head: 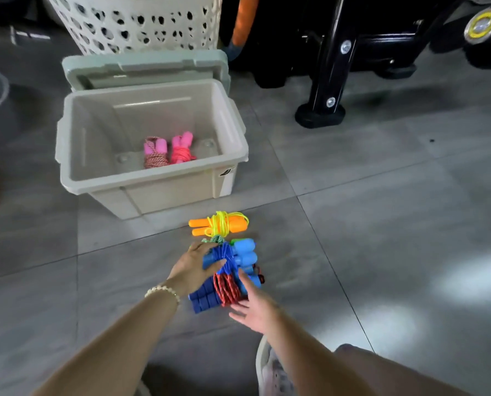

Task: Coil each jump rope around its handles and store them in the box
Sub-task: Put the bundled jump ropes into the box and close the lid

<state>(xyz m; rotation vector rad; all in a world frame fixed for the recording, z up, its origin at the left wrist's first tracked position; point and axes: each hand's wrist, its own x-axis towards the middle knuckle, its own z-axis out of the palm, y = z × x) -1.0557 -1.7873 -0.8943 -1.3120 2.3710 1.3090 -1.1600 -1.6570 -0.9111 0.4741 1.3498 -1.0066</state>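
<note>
1. A shoe and a knee are showing at the bottom edge, nearest the lens; the rest of the person is lying out of frame.
2. Just in front of the box, the left hand is gripping the blue rope, thumb and fingers curling over it. The right hand is touching the red rope with straight, spread fingers.
3. Two coiled pink ropes are lying inside the box, and its lid is sitting off behind it, so storing appears to be underway but unfinished.
4. Coiled ropes are waiting in front of the box: blue, red, an orange rope and a green rope.
5. The green one is showing only a sliver behind the pile, and the pile is hiding whether more are lying beneath.
</note>
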